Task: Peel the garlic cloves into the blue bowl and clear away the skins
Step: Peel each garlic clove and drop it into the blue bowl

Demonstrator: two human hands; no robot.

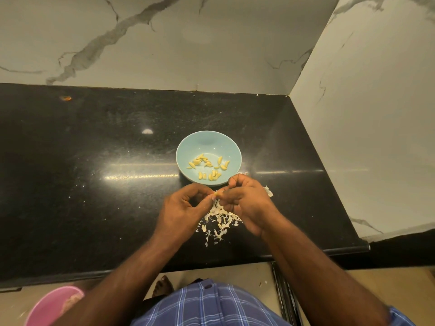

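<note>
A pale blue bowl stands on the black counter and holds several peeled yellow garlic cloves. Just in front of the bowl, my left hand and my right hand meet fingertip to fingertip. Both pinch one small garlic clove between them; most of it is hidden by the fingers. Beneath the hands lies a loose pile of white garlic skins, and another scrap of skin lies to the right of my right hand.
The black counter ends at marble walls behind and on the right. A pink container sits on the floor at the lower left, below the counter's front edge. A small orange speck lies at the counter's back left.
</note>
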